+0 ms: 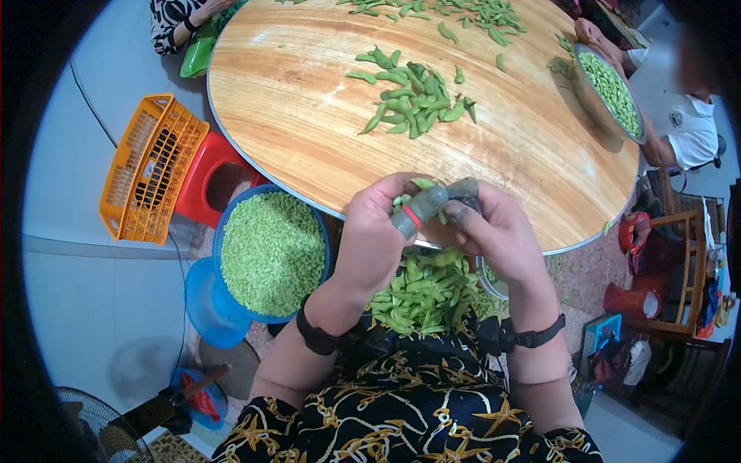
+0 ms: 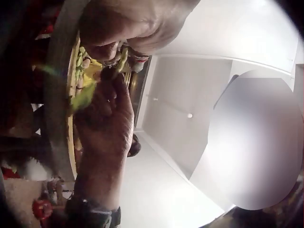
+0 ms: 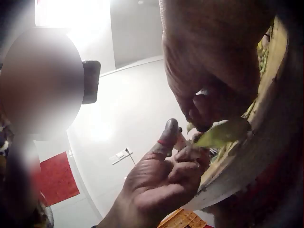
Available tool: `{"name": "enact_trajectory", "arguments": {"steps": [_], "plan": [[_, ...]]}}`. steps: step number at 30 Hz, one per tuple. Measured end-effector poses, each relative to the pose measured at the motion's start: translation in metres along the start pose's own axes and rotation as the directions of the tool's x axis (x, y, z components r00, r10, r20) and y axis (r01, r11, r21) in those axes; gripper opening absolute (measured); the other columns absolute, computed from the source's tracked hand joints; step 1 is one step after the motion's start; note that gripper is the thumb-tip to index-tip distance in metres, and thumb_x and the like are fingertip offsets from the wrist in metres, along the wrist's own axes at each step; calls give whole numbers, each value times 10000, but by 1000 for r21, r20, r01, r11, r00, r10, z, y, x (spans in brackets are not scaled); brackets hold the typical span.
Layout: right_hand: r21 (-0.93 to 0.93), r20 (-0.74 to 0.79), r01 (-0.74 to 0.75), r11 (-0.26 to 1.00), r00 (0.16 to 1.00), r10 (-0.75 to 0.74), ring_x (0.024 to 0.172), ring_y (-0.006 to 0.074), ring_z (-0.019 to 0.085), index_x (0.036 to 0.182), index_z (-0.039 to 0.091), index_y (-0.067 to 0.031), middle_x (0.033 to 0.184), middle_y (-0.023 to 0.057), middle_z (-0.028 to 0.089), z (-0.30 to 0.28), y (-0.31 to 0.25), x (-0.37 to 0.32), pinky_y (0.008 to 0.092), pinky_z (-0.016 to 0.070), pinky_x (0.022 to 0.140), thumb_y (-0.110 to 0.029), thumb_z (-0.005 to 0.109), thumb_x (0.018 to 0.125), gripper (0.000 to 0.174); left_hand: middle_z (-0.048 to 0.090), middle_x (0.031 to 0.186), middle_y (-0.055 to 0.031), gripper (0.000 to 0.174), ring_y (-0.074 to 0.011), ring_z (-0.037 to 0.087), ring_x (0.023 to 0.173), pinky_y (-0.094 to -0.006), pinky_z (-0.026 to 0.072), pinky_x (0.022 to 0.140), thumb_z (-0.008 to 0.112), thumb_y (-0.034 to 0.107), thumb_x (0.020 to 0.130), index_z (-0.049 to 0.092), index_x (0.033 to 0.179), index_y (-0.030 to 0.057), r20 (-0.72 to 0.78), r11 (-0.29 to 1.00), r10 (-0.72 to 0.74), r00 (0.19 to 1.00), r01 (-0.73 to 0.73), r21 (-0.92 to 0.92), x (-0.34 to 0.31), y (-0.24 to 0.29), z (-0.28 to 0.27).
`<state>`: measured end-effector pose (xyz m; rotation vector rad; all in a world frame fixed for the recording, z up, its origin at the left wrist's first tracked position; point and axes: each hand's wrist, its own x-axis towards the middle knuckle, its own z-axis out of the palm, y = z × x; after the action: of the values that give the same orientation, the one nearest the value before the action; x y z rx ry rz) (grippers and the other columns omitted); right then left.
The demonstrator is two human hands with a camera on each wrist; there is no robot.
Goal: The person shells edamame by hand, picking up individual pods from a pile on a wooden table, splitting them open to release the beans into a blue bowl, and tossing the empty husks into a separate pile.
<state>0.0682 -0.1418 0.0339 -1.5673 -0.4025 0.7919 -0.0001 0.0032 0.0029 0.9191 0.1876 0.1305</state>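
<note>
Both hands meet over the table's near edge. My left hand (image 1: 370, 231) has curled fingers round a green soybean pod (image 1: 423, 184), with a few pale beans beside it. A grey cover with a red band sits on the left thumb (image 3: 168, 135). The thumb and finger of my right hand (image 1: 498, 228) pinch at the pod's end, by the left fingertips; dark covers hide its tips. A blurred green pod (image 3: 221, 134) shows just below the right fingers. Below the hands, a heap of pods (image 1: 424, 297) lies at the lap.
On the round wooden table (image 1: 309, 147) lies a pile of pods (image 1: 417, 96). A blue basin of shelled beans (image 1: 274, 255) stands at left, near a red stool (image 1: 197, 181) and an orange crate (image 1: 123, 177). Across the table, another person holds a bowl of beans (image 1: 610, 96).
</note>
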Motion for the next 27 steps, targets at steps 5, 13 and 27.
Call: {"name": "enact_trajectory", "arguments": {"steps": [5,13,27], "plan": [[228,171,-9,974,985,-31,504,42,378,853,535,-38,603,-28,458,-5,10,-9,179,286,455,-218,434,933,222,601,767,-18,110,-63,545,682,-190,434,590,591,87,847,584,921,6,-61,994,98,993,-95,52,0,0,8],[333,156,-67,940,988,15,498,33,358,894,539,-36,611,-27,458,-8,14,-13,172,274,450,-188,393,950,218,600,753,-18,139,-76,560,679,-198,453,622,600,125,848,575,918,8,-97,944,186,978,-150,293,1,-11,9],[-110,-176,152,982,970,-170,523,20,415,872,584,-42,604,-36,499,3,20,-15,171,334,468,-135,481,905,144,555,847,-2,204,-59,546,732,-185,469,616,640,15,782,557,969,24,13,977,128,992,-129,170,1,-18,15]]}}
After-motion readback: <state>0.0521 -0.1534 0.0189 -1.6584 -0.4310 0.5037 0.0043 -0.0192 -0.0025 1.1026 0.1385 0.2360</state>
